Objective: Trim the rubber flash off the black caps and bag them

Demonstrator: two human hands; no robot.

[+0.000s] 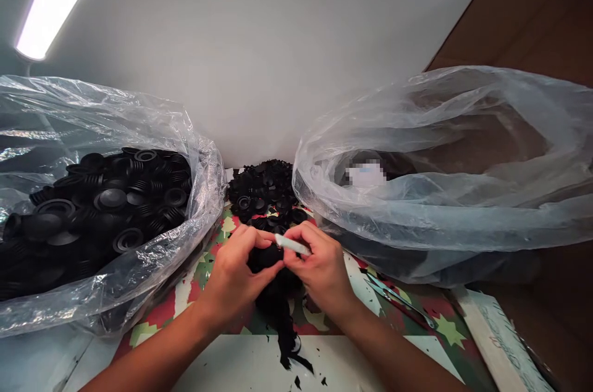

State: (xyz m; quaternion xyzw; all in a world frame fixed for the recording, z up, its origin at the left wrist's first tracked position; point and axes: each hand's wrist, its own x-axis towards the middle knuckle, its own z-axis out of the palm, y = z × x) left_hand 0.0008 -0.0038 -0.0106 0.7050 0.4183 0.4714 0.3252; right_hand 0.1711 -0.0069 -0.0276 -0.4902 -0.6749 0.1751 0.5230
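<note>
In the centre, my left hand [233, 268] is closed on a round black rubber part [262, 258], pinching it between thumb and fingers. My right hand [320, 263] grips a slim white-handled tool [293, 245] and meets the left at the part's edge. The tool's working tip is too small to make out. Below the hands lies a dark heap of thin black rubber scraps [274, 312], trailing toward me over a white sheet [241, 364].
A clear plastic bag [206, 176] full of ribbed black rubber parts [111, 199] stands left. Another clear bag [445, 219] gapes at right. Behind my hands is a pile of black pieces [266, 185]. Metal scissors [401, 298] and a cardboard strip [503, 339] lie right.
</note>
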